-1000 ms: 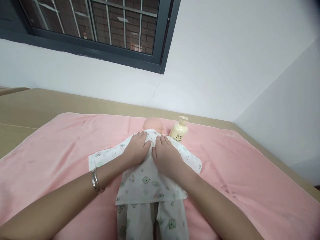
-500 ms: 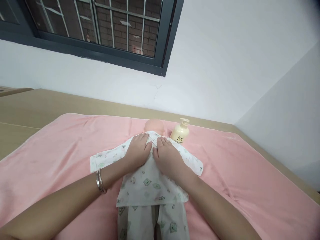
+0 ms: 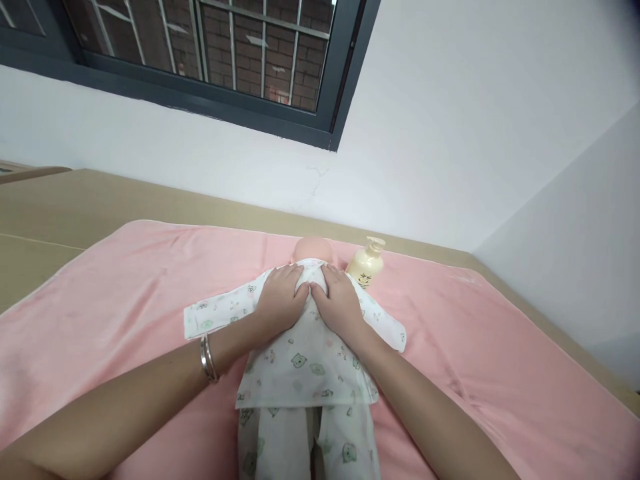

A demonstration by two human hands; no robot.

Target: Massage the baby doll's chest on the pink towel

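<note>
The doll lies in the middle of the pink blanket, its head at the far side and its legs toward the person; whether it is face up or face down, I cannot tell. The left hand and the right hand rest flat on the upper part of its printed shirt, one on each side of the middle line. The fingers are stretched toward the shoulders, the thumbs stand away from them, and neither hand grips anything. Probably this symmetrical placing lets both palms press evenly and keeps the body steady. The sleeves are spread outward, perhaps so that the arms do not disturb the hands. The trousers lie straight at the near side. The pump bottle stands just beyond the right shoulder, which seems convenient for reaching, yet out of the hands' way.

Compared with one second ago, the thumbs are closer, with their tips almost meeting, and the right hand points more directly to the far side. The cloth between the hands, which was creased below the collar, now looks smoother. The bottle keeps its place beside the doll.
</note>
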